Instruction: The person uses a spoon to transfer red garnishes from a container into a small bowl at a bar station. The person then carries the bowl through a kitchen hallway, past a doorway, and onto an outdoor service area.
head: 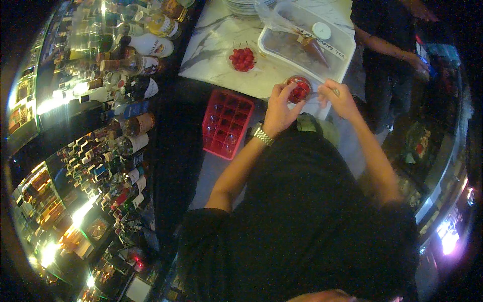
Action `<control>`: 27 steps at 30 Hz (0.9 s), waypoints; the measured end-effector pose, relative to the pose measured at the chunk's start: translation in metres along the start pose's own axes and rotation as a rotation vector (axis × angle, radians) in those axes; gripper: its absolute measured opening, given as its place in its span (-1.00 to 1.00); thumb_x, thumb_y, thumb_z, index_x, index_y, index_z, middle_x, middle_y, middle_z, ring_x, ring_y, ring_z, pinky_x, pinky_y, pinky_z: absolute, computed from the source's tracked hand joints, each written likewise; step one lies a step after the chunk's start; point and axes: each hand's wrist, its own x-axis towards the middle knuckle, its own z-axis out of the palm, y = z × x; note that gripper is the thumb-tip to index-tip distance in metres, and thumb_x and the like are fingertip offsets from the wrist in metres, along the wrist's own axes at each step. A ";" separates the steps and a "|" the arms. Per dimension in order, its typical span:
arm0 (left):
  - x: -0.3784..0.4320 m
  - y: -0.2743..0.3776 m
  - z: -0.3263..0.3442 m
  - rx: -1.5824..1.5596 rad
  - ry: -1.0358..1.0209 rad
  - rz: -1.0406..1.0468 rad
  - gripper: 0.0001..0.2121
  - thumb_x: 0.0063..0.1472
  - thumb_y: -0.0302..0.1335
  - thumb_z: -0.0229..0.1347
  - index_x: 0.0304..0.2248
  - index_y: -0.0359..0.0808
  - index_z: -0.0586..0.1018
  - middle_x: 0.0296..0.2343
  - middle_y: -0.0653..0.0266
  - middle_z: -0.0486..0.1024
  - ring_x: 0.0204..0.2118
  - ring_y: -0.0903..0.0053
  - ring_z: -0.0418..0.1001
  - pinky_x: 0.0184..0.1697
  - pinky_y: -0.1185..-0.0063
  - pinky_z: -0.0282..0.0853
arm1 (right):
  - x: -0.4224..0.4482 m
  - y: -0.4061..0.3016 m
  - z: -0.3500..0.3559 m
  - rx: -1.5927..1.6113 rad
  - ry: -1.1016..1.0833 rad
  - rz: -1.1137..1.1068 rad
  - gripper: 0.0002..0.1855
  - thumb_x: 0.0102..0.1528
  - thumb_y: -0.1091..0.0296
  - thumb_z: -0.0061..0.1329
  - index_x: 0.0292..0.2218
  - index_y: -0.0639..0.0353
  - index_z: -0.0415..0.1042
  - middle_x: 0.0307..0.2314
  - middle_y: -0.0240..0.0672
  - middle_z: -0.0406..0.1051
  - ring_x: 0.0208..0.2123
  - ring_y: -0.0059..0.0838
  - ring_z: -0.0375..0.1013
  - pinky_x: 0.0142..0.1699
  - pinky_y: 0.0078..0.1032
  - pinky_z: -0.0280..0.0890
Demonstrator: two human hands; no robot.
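Observation:
My left hand (282, 105), with a metal-link watch at the wrist, is at the left side of a small round container of red cherries (301, 89) near the counter's edge. Its thumb and fingers touch the rim. On the container's right, my right hand (337, 97) has curled fingers around what looks like a slim metal utensil, perhaps a spoon, reaching towards the cherries. A second bunch of red cherries with stems (242, 59) stands further left on the marble-patterned counter (215, 49). How full the container is cannot be told.
A lidded plastic tub (264, 41) bears a filled piping bag (311, 47) and a round white lid (321, 31). Stacked plates (251, 6) stand behind. A red glass rack (229, 122) sits below the counter. Bottles (151, 45) line the left; another person's arm (388, 47) is at right.

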 end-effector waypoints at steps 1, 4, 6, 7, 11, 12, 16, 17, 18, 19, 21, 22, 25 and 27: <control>0.000 0.000 0.002 0.001 -0.002 0.001 -0.52 0.01 -0.52 0.30 -0.05 -0.37 0.47 -0.15 -0.07 0.37 -0.19 0.14 0.48 -0.14 0.41 0.46 | -0.001 0.000 0.000 0.018 0.016 -0.005 -0.70 0.25 0.21 -0.05 -0.42 0.26 0.46 -0.59 -0.34 0.47 -0.66 -0.63 0.41 -0.52 -0.60 0.25; 0.002 0.000 0.005 -0.012 0.010 0.022 -0.53 0.03 -0.51 0.29 -0.04 -0.38 0.47 -0.13 -0.08 0.35 -0.13 0.09 0.44 -0.11 0.38 0.44 | -0.001 -0.008 0.001 0.000 0.042 -0.021 -0.70 0.25 0.24 -0.06 -0.43 0.27 0.46 -0.59 -0.34 0.47 -0.65 -0.63 0.41 -0.52 -0.60 0.25; 0.006 0.002 0.006 0.021 0.020 -0.014 -0.57 0.04 -0.51 0.28 -0.07 -0.38 0.49 -0.13 -0.06 0.35 -0.12 0.08 0.43 -0.08 0.35 0.43 | -0.003 -0.011 0.001 -0.037 0.055 -0.036 -0.70 0.25 0.25 -0.06 -0.43 0.28 0.46 -0.60 -0.33 0.47 -0.65 -0.63 0.41 -0.52 -0.60 0.26; 0.007 0.001 0.006 0.018 0.019 -0.012 -0.57 0.04 -0.51 0.28 -0.07 -0.38 0.49 -0.13 -0.06 0.35 -0.12 0.08 0.43 -0.08 0.35 0.43 | -0.004 -0.012 0.000 -0.043 0.057 -0.036 -0.70 0.25 0.25 -0.06 -0.44 0.29 0.46 -0.60 -0.33 0.47 -0.65 -0.62 0.41 -0.51 -0.59 0.27; 0.010 0.000 0.008 0.126 0.043 0.072 -0.58 0.03 -0.51 0.28 -0.08 -0.39 0.50 -0.17 -0.04 0.38 -0.17 0.11 0.45 -0.08 0.39 0.43 | -0.010 -0.010 0.000 -0.079 0.075 -0.053 -0.70 0.25 0.25 -0.06 -0.44 0.30 0.46 -0.62 -0.32 0.46 -0.65 -0.62 0.41 -0.50 -0.58 0.29; 0.010 0.000 0.008 0.121 0.018 0.058 -0.57 0.03 -0.54 0.27 -0.07 -0.40 0.49 -0.16 -0.04 0.36 -0.15 0.07 0.43 -0.05 0.35 0.40 | -0.012 -0.012 0.002 -0.079 0.071 -0.051 -0.70 0.25 0.25 -0.06 -0.44 0.30 0.46 -0.62 -0.32 0.46 -0.65 -0.62 0.41 -0.50 -0.58 0.29; 0.013 -0.001 0.006 0.025 -0.039 0.021 -0.56 0.01 -0.54 0.27 -0.07 -0.40 0.49 -0.17 -0.04 0.37 -0.14 0.06 0.41 -0.05 0.35 0.40 | -0.017 -0.029 0.009 -0.168 0.103 -0.101 -0.71 0.24 0.25 -0.05 -0.43 0.30 0.47 -0.62 -0.32 0.45 -0.65 -0.62 0.41 -0.50 -0.57 0.31; 0.012 -0.001 0.007 0.036 -0.023 0.041 -0.56 0.01 -0.54 0.27 -0.07 -0.40 0.49 -0.18 -0.03 0.37 -0.14 0.06 0.41 -0.05 0.35 0.39 | -0.018 -0.034 0.009 -0.191 0.103 -0.114 -0.71 0.24 0.25 -0.05 -0.42 0.30 0.47 -0.62 -0.32 0.46 -0.65 -0.62 0.41 -0.50 -0.58 0.31; 0.012 -0.001 0.007 0.047 -0.006 0.062 -0.56 0.02 -0.54 0.27 -0.07 -0.40 0.48 -0.18 -0.03 0.38 -0.14 0.06 0.41 -0.04 0.35 0.39 | -0.020 -0.038 0.008 -0.191 0.103 -0.113 -0.71 0.24 0.25 -0.05 -0.42 0.30 0.47 -0.62 -0.32 0.46 -0.65 -0.62 0.41 -0.50 -0.58 0.31; 0.012 -0.001 0.007 0.046 -0.007 0.062 -0.56 0.02 -0.54 0.27 -0.07 -0.40 0.48 -0.18 -0.03 0.38 -0.14 0.06 0.41 -0.04 0.35 0.39 | -0.022 -0.042 0.007 -0.156 0.125 -0.097 -0.71 0.24 0.25 -0.04 -0.43 0.29 0.47 -0.62 -0.32 0.46 -0.65 -0.62 0.40 -0.51 -0.58 0.30; 0.014 0.000 0.006 0.051 -0.017 0.073 -0.57 0.03 -0.54 0.26 -0.07 -0.40 0.49 -0.17 -0.02 0.39 -0.12 0.07 0.41 -0.02 0.35 0.39 | -0.024 -0.045 0.004 -0.120 0.149 -0.081 -0.71 0.23 0.25 -0.04 -0.43 0.28 0.47 -0.61 -0.32 0.46 -0.65 -0.62 0.40 -0.51 -0.58 0.30; 0.015 0.001 0.005 0.051 -0.018 0.075 -0.57 0.03 -0.54 0.26 -0.07 -0.40 0.49 -0.17 -0.02 0.39 -0.12 0.07 0.41 -0.02 0.35 0.39 | -0.026 -0.044 -0.001 -0.091 0.162 -0.045 -0.72 0.24 0.25 -0.04 -0.43 0.27 0.47 -0.61 -0.32 0.46 -0.66 -0.63 0.40 -0.52 -0.59 0.29; 0.016 0.007 0.007 0.066 -0.010 0.128 -0.59 0.03 -0.54 0.26 -0.08 -0.40 0.50 -0.15 -0.03 0.40 -0.09 0.08 0.41 0.00 0.36 0.38 | -0.029 -0.033 -0.011 0.021 0.183 0.015 -0.73 0.25 0.25 -0.06 -0.40 0.26 0.46 -0.60 -0.32 0.47 -0.66 -0.63 0.39 -0.52 -0.60 0.28; 0.020 0.010 0.009 0.074 0.023 0.233 -0.62 0.04 -0.54 0.25 -0.11 -0.40 0.52 -0.15 -0.02 0.43 -0.07 0.09 0.41 0.01 0.36 0.37 | -0.032 -0.025 -0.016 0.106 0.187 0.035 -0.74 0.25 0.26 -0.06 -0.39 0.26 0.46 -0.59 -0.31 0.48 -0.66 -0.63 0.38 -0.51 -0.61 0.27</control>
